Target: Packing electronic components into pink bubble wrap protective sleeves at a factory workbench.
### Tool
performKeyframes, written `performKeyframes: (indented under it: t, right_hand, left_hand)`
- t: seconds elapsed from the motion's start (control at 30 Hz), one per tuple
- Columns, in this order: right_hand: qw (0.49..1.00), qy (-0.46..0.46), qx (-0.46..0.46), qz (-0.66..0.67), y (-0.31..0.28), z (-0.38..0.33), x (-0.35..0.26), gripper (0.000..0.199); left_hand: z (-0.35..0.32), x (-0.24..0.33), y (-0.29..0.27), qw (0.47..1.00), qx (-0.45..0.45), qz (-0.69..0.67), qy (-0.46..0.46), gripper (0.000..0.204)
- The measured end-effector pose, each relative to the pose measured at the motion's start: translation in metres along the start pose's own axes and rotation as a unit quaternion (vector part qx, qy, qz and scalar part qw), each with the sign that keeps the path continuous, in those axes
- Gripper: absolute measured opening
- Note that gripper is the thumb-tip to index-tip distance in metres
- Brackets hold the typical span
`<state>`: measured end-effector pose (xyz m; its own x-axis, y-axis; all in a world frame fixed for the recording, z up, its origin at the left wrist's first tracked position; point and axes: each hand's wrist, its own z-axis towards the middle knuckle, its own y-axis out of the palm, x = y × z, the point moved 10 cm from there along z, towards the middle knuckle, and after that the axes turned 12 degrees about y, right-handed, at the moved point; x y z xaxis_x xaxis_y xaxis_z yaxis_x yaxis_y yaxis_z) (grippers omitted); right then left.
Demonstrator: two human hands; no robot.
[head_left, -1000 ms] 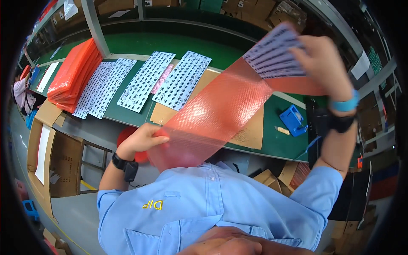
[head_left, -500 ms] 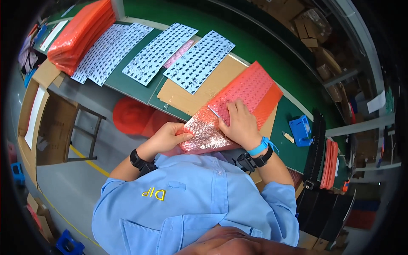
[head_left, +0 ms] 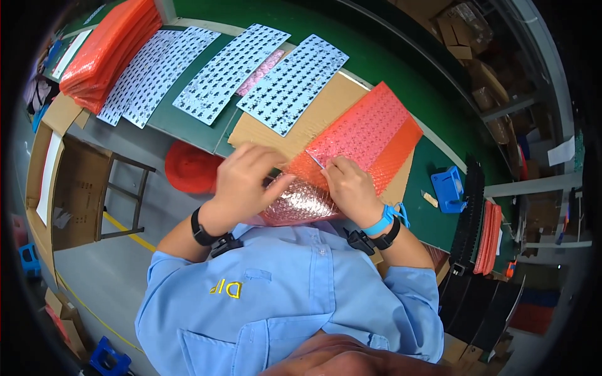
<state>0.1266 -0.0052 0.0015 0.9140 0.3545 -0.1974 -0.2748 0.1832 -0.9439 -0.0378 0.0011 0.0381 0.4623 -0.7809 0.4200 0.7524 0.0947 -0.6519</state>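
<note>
Long, flat bag of translucent red bubble film (head_left: 367,139), lying slantwise across a brown cardboard sheet (head_left: 323,113) on the green-topped bench (head_left: 429,219), near end close to the blue shirt (head_left: 282,276). Holds 1 white rectangular board with rows of small dark parts (head_left: 357,130), tinted pink through the film. Looks plain orange-red in a strip along the right side of the board, and wrinkled, silvery and glossy at the near end. Shows a pale near edge of the board just beside the right hand (head_left: 351,188).

Right fingers curled together and pinching the bag at that edge. Left hand (head_left: 248,178), blurred, above the near left part of the bag: fingers half bent, thumb spread away, grasping nothing visible. Cannot tell any contact with the film there.

Beyond and to the left, 4 more white boards with dark parts (head_left: 293,86), 2 of them side by side next to a pile of folded red bubble film (head_left: 113,53). To the right, a blue plastic holder (head_left: 448,188).
</note>
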Motion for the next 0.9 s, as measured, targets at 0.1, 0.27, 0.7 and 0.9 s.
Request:
performKeyframes:
  t: [0.1, 0.27, 0.7, 0.9]
  right_hand:
    - [1.000, -0.003, -0.005, -0.021, 0.000, 0.002, -0.004, 0.015]
    - [0.997, 0.004, -0.060, 0.039, -0.005, 0.018, 0.015, 0.017]
    - [0.970, 0.244, 0.003, 0.011, 0.057, 0.274, 0.183, 0.060]
    - [0.931, 0.242, -0.246, 0.117, 0.049, 0.278, 0.214, 0.057]
  left_hand:
    - [0.019, 0.022, 0.043, 0.995, -0.030, -0.003, 0.096, 0.040]
    - [0.010, 0.024, 0.083, 0.984, -0.090, 0.042, 0.148, 0.048]
    - [0.015, 0.020, 0.087, 0.988, -0.100, -0.008, 0.118, 0.049]
    - [0.017, 0.023, 0.091, 0.983, -0.135, -0.010, 0.120, 0.052]
